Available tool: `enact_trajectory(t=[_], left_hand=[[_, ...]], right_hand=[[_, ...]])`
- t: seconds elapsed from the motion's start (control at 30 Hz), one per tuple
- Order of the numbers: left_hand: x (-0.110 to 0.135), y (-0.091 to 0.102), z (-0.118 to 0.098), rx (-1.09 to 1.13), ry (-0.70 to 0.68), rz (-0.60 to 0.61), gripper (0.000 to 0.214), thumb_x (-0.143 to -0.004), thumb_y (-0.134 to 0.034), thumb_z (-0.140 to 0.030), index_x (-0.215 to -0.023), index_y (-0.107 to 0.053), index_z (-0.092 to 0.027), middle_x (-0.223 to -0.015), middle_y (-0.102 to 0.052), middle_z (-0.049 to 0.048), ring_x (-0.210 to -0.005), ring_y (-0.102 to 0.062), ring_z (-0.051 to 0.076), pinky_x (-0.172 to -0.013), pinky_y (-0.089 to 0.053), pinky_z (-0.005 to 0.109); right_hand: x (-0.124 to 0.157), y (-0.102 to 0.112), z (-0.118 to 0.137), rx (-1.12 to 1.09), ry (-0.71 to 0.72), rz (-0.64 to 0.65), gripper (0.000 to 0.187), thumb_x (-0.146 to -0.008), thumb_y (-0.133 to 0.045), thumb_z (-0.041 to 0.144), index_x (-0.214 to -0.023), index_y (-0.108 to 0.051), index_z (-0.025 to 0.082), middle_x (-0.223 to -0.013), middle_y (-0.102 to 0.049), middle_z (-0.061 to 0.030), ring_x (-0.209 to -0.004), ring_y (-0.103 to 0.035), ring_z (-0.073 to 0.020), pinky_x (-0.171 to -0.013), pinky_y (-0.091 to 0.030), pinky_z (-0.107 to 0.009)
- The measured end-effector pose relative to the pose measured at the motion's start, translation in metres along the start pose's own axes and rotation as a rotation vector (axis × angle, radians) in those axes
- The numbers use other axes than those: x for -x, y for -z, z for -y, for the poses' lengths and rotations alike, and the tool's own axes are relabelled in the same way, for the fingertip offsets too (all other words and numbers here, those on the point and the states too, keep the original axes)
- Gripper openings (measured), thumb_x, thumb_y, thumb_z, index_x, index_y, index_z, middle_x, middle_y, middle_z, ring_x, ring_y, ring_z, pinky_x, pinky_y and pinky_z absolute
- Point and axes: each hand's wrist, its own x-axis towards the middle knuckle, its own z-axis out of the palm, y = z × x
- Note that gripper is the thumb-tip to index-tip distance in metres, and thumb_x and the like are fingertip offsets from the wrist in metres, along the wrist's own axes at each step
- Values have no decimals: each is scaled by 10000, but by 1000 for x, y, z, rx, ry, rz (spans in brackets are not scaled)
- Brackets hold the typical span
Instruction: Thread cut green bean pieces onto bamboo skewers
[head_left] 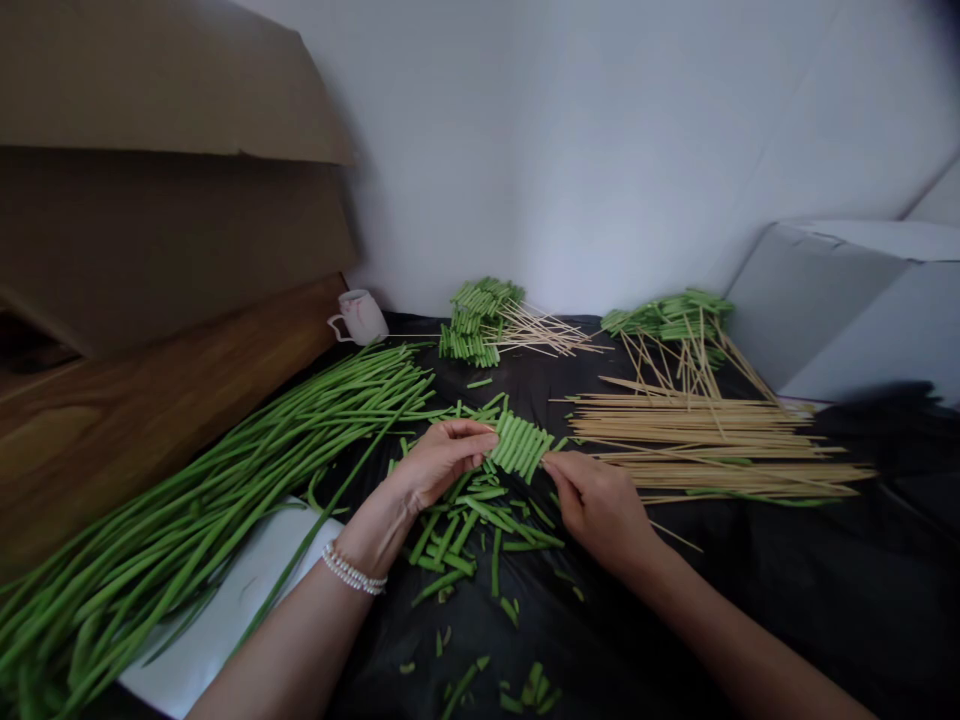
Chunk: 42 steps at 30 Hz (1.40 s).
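Observation:
A row of short green bean pieces sits side by side on a skewer, held between my two hands. My left hand pinches the left end of that row with thumb and fingers. On the other side, my right hand is closed at the row's right end, around the skewer, which its fingers mostly hide. Loose cut bean pieces lie scattered below and around my left hand. Long uncut green beans form a large heap at the left, partly over a white board or tray.
Bare wooden skewers lie in a pile at the right. Filled bean skewers are stacked at the back middle and back right. A white mug stands by a wooden board. Cardboard and a white box flank the black-covered surface.

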Motion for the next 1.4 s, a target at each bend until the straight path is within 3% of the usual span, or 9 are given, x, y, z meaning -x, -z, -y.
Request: enact_trajectory(t=[0.2,0.37,0.53,0.63,0.77,0.9,1.1,1.23,1.4], left_hand=[[-3,-2,5,-141,-149,-40,258,-587,-844,-281,-777,-739,-142,-710,-684,18,-613,-569,82,-634,-444,209],[-7,0,9,-584,-413,-72,171,-734,-729,-307,-800,-738,-150,-824,-727,61,-762,-632,171,-752,-465,289],[-5,1,12,-1057,-641,-22,121,-803,-669,-273,-850,-746,-192,-869,-697,58,-841,-614,199,-818,-448,345],[-2,-1,15,-1328,-788,49,211,-822,-654,-309,-1009,-732,-248,-1064,-650,77,-1019,-551,238,-928,-400,407],[-1,-3,26,-1524,-855,18,298,-835,-628,-364,-1105,-695,-255,-1206,-577,108,-1151,-450,294,-951,-376,461],[-2,-4,31,-1511,-877,-6,204,-856,-600,-358,-946,-727,-225,-1111,-606,97,-1126,-456,277,-948,-370,440],[0,-8,27,-1365,-843,12,77,-776,-679,-270,-779,-697,-195,-1052,-637,97,-1081,-498,285,-925,-369,432],[-3,-8,23,-1029,-784,-101,50,-745,-670,-211,-698,-660,-200,-847,-677,55,-870,-586,221,-853,-412,356],[-9,-4,16,-583,-553,-210,139,-677,-742,-245,-687,-628,-167,-645,-620,-6,-578,-528,113,-582,-405,233]], right_hand=[[-4,8,-7,83,-26,-22,254,-914,-416,168,-975,-660,199,-954,-714,-54,-869,-662,-166,-782,-463,-253],[-7,12,-18,100,-81,-145,244,-925,-434,210,-1023,-655,184,-976,-719,-63,-913,-664,-177,-820,-463,-262],[-7,11,-17,121,-78,-110,247,-936,-422,232,-989,-659,192,-959,-719,-57,-898,-668,-178,-819,-463,-268],[-6,10,-15,124,-83,-98,253,-939,-414,235,-985,-661,200,-971,-718,-55,-911,-666,-179,-829,-461,-272],[-6,10,-14,122,-93,-93,261,-941,-410,240,-1009,-658,201,-984,-716,-55,-905,-665,-177,-819,-460,-271],[-6,9,-14,100,-94,-78,261,-933,-410,230,-1020,-654,198,-980,-715,-52,-904,-660,-172,-813,-457,-264],[-6,9,-13,90,-112,-46,268,-933,-403,236,-1012,-658,208,-975,-715,-47,-901,-655,-169,-805,-453,-263],[-6,10,-13,93,-115,-64,273,-937,-404,247,-1028,-658,210,-987,-717,-45,-886,-656,-167,-791,-454,-261],[-5,10,-13,93,-102,-70,265,-933,-407,236,-1015,-659,213,-987,-717,-46,-899,-658,-165,-789,-455,-256]])
